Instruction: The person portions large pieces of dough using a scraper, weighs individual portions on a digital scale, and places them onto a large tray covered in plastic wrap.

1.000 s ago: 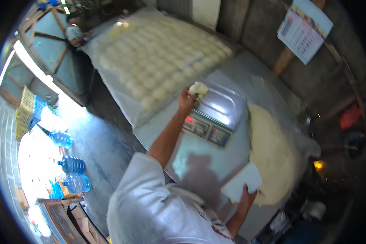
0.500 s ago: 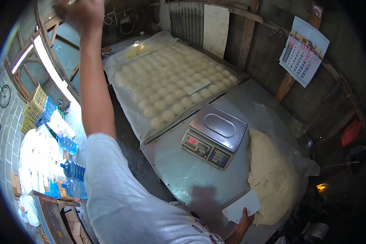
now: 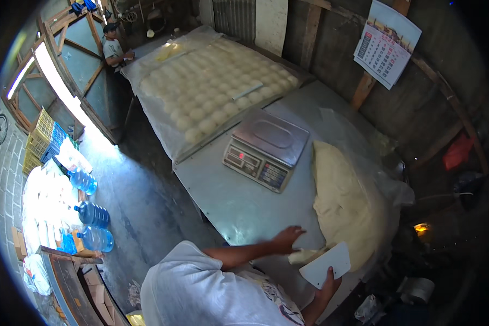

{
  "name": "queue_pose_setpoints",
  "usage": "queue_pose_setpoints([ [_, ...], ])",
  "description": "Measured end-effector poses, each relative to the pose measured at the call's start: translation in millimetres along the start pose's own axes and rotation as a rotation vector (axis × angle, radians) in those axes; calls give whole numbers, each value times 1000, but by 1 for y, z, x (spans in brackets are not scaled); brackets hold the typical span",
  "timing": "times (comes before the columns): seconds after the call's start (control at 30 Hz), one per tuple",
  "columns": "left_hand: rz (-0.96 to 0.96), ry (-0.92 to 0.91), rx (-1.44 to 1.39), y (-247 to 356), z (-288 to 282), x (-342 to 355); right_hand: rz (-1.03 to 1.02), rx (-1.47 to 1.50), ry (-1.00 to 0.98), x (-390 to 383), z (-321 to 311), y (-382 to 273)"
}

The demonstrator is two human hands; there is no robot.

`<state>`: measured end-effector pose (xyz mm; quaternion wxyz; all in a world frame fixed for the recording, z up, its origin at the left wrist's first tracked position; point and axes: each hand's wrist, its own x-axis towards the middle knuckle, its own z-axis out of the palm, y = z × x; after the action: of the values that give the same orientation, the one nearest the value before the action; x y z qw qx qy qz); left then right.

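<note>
A white dough scraper (image 3: 327,264) is gripped in my right hand (image 3: 327,287), its flat blade at the near edge of a large mass of dough (image 3: 345,198). Past the scraper's left side juts a small strip of dough (image 3: 301,256). My left hand (image 3: 288,240) hovers just above that strip, fingers apart and seemingly holding nothing. Farther along the metal table (image 3: 212,187), left of the dough mass, stands a digital scale (image 3: 266,148) with a bare silver pan. Clear plastic partly covers the dough mass.
Rows of round dough balls (image 3: 201,103) lie under plastic at the table's far end, with a white stick (image 3: 248,91) on top. Another person (image 3: 113,49) stands at the back left. Blue water bottles (image 3: 94,214) and stacked crates (image 3: 46,136) are at the left.
My left arm has come down from high at the upper left to beside the scraper. A dough strip now shows by the scraper. The other person has come into sight.
</note>
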<state>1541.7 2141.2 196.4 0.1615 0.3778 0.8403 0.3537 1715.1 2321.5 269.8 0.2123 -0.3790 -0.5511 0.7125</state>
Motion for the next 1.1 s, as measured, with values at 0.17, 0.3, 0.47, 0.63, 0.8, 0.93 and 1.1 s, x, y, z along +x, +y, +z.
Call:
queue_pose_setpoints([
  [0.17, -36, -98, 407, 57, 93, -5, 88, 110, 237, -3, -99, 4],
  [0.3, -184, 24, 56, 45, 106, 25, 22, -46, 192, -2, -126, -20],
  [0.47, -229, -297, -18, 22, 57, 24, -206, -662, -176, 34, -69, -58],
  [0.63, -37, -36, 324, 50, 52, 2, -357, -1214, -345, 46, 29, -13],
  [0.8, -120, 29, 136, 33, 79, -11, -311, -1311, -432, 48, 45, 44],
  [0.93, -299, -35, 14, 17, 77, 14, -296, -1364, -445, 75, 64, 58],
  [1.1, -359, -266, -220, -41, -66, 98, -333, -580, -331, 118, 22, 82],
])
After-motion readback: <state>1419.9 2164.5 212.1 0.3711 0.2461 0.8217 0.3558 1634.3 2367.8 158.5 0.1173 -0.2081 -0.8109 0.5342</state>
